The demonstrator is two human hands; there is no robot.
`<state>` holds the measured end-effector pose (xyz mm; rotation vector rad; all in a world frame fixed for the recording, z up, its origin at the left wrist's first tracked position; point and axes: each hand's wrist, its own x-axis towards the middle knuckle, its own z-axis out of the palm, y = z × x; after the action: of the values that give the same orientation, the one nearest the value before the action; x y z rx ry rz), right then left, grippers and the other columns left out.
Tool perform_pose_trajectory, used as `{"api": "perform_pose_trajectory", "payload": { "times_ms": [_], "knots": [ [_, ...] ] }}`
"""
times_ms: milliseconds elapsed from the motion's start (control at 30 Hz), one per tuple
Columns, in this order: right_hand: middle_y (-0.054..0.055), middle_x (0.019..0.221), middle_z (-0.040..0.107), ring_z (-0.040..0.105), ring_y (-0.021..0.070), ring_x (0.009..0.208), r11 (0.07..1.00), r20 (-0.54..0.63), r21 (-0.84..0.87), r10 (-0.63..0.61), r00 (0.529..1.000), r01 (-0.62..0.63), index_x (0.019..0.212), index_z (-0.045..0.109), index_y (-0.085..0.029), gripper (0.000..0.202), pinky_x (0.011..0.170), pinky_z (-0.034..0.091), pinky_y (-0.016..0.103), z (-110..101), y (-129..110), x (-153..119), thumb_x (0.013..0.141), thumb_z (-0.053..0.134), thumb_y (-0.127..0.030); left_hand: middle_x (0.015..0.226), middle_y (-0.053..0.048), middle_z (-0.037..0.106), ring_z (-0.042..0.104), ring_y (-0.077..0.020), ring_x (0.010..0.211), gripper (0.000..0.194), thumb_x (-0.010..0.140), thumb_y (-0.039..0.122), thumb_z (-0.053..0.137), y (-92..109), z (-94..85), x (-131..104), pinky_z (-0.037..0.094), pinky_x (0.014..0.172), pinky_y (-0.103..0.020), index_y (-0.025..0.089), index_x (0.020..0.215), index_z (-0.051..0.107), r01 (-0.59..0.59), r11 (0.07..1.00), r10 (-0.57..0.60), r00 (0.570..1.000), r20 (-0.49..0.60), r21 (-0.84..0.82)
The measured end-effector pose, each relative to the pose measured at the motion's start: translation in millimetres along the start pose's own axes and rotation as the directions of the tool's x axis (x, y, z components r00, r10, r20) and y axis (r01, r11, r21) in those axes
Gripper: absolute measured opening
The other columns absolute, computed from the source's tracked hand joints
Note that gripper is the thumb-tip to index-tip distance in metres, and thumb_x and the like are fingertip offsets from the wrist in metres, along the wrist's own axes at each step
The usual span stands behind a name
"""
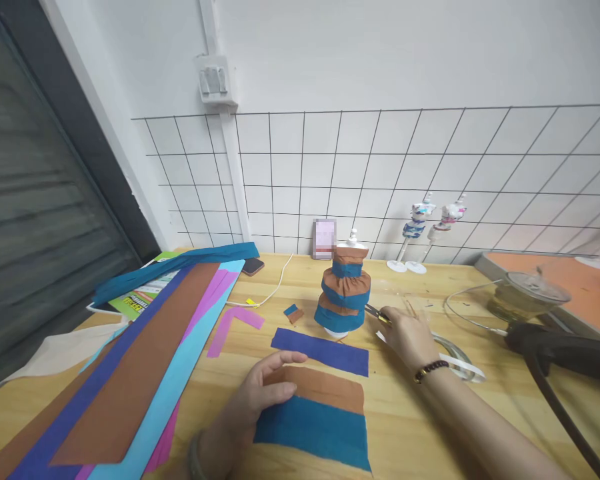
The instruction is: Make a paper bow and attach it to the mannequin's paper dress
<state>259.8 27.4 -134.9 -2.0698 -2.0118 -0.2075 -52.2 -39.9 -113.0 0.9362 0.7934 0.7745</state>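
My left hand (265,387) is open beside a brown and teal crepe paper piece (320,427), its thumb over the upper left edge and its fingers apart. Farther right, my right hand (405,333) has its fingers closed on the handle of small scissors (380,315) with dark blades and black-and-yellow grips; part of them is hidden. The blades point at a small dress form (344,290), upright and wrapped in brown and teal bands. In front of the form lies a dark blue paper strip (325,350). A small brown and teal scrap (294,313) rests to its left.
Long coloured paper sheets (145,360) cover the left side. A phone (253,267), white cable (280,283) and pink strip (230,323) lie behind. Two small decorated forms (414,230) stand at the back. At right are a tape roll (455,357), glass pot (527,297) and black appliance (560,350).
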Motion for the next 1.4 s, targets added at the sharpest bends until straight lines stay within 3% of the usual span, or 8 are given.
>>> {"api": "perform_pose_trajectory", "payload": {
  "times_ms": [200, 433, 633, 733, 900, 1067, 1200, 1400],
  "knots": [
    [0.004, 0.077, 0.066, 0.061, 0.0182, 0.071, 0.995, 0.135, -0.073, 0.078, 0.988, -0.068, 0.085, 0.059, -0.018, 0.024, 0.064, 0.041, 0.032, -3.1, 12.2, 18.4, 0.089, 0.041, -0.032, 0.082, 0.000, 0.064, 0.056, -0.0163, 0.073, 0.047, 0.057, 0.033, 0.073, -1.7, -2.5, 1.7, 0.040, 0.068, -0.025, 0.021, 0.101, 0.062, -0.019, 0.999, 0.019, 1.000, -0.007, 0.040],
    [0.006, 0.110, 0.059, 0.060, 0.0186, 0.090, 0.984, 0.233, -0.122, 0.153, 0.960, -0.128, 0.111, 0.054, -0.017, 0.027, 0.076, 0.050, 0.039, 5.1, 21.2, 35.0, 0.087, 0.052, -0.029, 0.084, -0.001, 0.063, 0.055, -0.0160, 0.073, 0.046, 0.057, 0.034, 0.073, -2.4, -4.2, 3.0, 0.039, 0.067, -0.025, 0.021, 0.100, 0.063, -0.054, 0.996, 0.055, 0.999, -0.002, 0.068],
    [0.007, 0.111, 0.058, 0.060, 0.0188, 0.091, 0.978, 0.230, -0.085, 0.205, 0.951, -0.190, 0.112, 0.054, -0.017, 0.028, 0.076, 0.050, 0.039, 7.1, 20.5, 39.4, 0.087, 0.053, -0.029, 0.081, -0.001, 0.063, 0.055, -0.0167, 0.073, 0.048, 0.058, 0.035, 0.072, -3.1, -5.7, 3.3, 0.039, 0.067, -0.025, 0.020, 0.102, 0.062, -0.034, 0.996, 0.034, 0.999, -0.004, 0.087],
    [0.005, 0.102, 0.062, 0.061, 0.0161, 0.082, 0.973, 0.182, -0.034, 0.231, 0.956, -0.229, 0.105, 0.057, -0.016, 0.024, 0.070, 0.051, 0.034, 1.8, 23.4, 31.0, 0.088, 0.051, -0.031, 0.081, -0.001, 0.062, 0.055, -0.0163, 0.073, 0.047, 0.057, 0.035, 0.073, -1.2, -4.7, 2.1, 0.039, 0.066, -0.024, 0.021, 0.101, 0.063, -0.048, 0.994, 0.050, 0.999, -0.017, 0.099],
    [0.010, 0.076, 0.069, 0.063, 0.0215, 0.066, 0.941, 0.078, 0.043, 0.333, 0.940, -0.336, 0.090, 0.062, -0.017, 0.029, 0.051, 0.041, 0.027, -20.5, 53.5, 7.1, 0.088, 0.038, -0.033, 0.082, 0.000, 0.062, 0.054, -0.0155, 0.070, 0.046, 0.058, 0.034, 0.072, 1.9, -0.5, -0.4, 0.040, 0.066, -0.025, 0.021, 0.101, 0.063, -0.020, 0.997, 0.022, 0.999, -0.031, 0.072],
    [0.013, 0.082, 0.068, 0.064, 0.0250, 0.077, 0.909, 0.087, 0.010, 0.414, 0.906, -0.416, 0.085, 0.060, -0.015, 0.025, 0.058, 0.043, 0.029, -39.6, 93.9, 8.6, 0.086, 0.043, -0.033, 0.083, -0.001, 0.063, 0.055, -0.0163, 0.074, 0.043, 0.057, 0.031, 0.073, 4.2, 5.9, -2.1, 0.040, 0.067, -0.024, 0.021, 0.097, 0.065, -0.046, 0.997, 0.047, 0.999, -0.022, 0.057],
    [0.006, 0.096, 0.063, 0.061, 0.0160, 0.080, 0.912, 0.204, -0.045, 0.409, 0.890, -0.408, 0.098, 0.059, -0.017, 0.021, 0.069, 0.049, 0.031, -29.7, 100.3, 23.0, 0.087, 0.050, -0.033, 0.080, 0.001, 0.064, 0.055, -0.0144, 0.071, 0.042, 0.057, 0.030, 0.073, 5.3, 7.2, -2.8, 0.040, 0.066, -0.023, 0.021, 0.097, 0.065, -0.030, 0.999, 0.030, 1.000, -0.006, 0.018],
    [0.006, 0.110, 0.059, 0.060, 0.0174, 0.090, 0.932, 0.302, -0.080, 0.361, 0.882, -0.354, 0.108, 0.056, -0.021, 0.023, 0.075, 0.050, 0.034, -7.9, 92.2, 37.3, 0.088, 0.052, -0.030, 0.076, 0.002, 0.062, 0.053, -0.0127, 0.070, 0.042, 0.057, 0.030, 0.072, 2.5, 1.4, -0.7, 0.039, 0.066, -0.021, 0.022, 0.098, 0.065, -0.029, 0.999, 0.030, 0.999, -0.028, 0.034]
  ]
}}
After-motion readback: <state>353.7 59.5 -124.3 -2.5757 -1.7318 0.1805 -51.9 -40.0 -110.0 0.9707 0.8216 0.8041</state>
